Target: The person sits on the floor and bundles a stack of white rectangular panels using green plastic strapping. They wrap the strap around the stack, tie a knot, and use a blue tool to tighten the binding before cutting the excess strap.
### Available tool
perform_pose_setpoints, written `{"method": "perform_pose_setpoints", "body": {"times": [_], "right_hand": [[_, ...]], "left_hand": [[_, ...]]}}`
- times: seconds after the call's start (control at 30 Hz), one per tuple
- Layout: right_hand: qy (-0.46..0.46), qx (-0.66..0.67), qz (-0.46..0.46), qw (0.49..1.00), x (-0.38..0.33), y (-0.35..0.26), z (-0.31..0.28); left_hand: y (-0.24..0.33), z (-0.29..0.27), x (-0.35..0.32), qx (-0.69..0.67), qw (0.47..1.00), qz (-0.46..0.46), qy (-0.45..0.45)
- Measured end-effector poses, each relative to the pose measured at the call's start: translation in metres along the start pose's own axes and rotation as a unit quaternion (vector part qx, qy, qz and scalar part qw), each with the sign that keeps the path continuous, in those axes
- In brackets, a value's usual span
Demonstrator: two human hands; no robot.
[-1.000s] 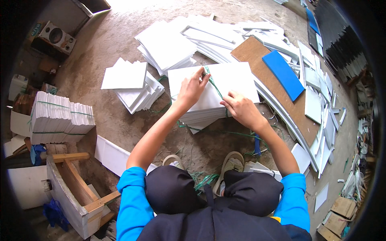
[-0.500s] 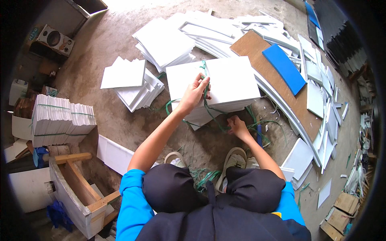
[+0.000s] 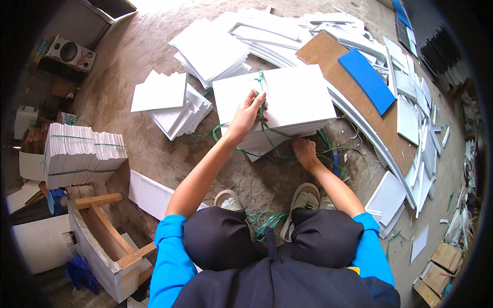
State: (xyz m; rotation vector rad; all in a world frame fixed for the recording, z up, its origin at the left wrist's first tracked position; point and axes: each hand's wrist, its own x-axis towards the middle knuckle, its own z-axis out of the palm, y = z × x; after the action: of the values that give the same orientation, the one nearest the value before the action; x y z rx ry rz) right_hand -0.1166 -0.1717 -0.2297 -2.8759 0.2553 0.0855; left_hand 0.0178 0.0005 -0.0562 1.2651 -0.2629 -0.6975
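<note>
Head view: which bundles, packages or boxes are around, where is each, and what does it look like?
Tied bundle: far left, white panels, green string.
Stack in hand: centre, white panels; left hand pulls green string, right hand at its near edge.
Cardboard boxes: lower right, brown.

Bundled stack of white square tiles (image 3: 84, 156), bound with thin green strapping, stands at far left on the ground beside an open wooden crate (image 3: 105, 241). Central stack of white square tiles (image 3: 280, 105) lies on the ground in mid-frame, a green plastic strap (image 3: 263, 120) looped over it (the left hand (image 3: 247, 114) grips the strap on top; the right hand (image 3: 305, 152) touches the stack's near edge). Brown cardboard boxes (image 3: 440, 267) lie at lower right. No labels, signs or screens are legible.
</note>
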Motion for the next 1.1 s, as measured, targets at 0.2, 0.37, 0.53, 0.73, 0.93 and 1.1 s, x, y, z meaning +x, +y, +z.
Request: {"method": "perform_pose_setpoints", "body": {"times": [0.2,0.37,0.53,0.73,0.93,1.1], "right_hand": [[0.047,0.037,-0.085,0.995,-0.011,0.000,0.032],[0.021,0.098,-0.086,0.991,-0.008,-0.011,0.039],[0.019,0.126,-0.078,0.989,-0.016,0.020,0.035],[0.226,0.239,0.082,0.941,0.013,0.119,-0.016],[0.150,0.484,0.150,0.849,0.087,0.113,-0.038],[0.145,0.527,0.160,0.822,0.100,0.094,-0.028]], "left_hand": [[0.004,0.002,-0.006,0.018,0.999,0.005,0.037],[0.002,0.001,-0.012,0.025,0.996,0.026,0.076],[0.017,-0.018,-0.040,0.148,0.978,0.065,0.135],[-0.080,-0.111,-0.105,0.326,0.838,0.274,0.341],[-0.184,-0.113,-0.097,0.617,0.771,0.057,0.149],[-0.193,-0.091,-0.083,0.645,0.752,0.096,0.092]]}}
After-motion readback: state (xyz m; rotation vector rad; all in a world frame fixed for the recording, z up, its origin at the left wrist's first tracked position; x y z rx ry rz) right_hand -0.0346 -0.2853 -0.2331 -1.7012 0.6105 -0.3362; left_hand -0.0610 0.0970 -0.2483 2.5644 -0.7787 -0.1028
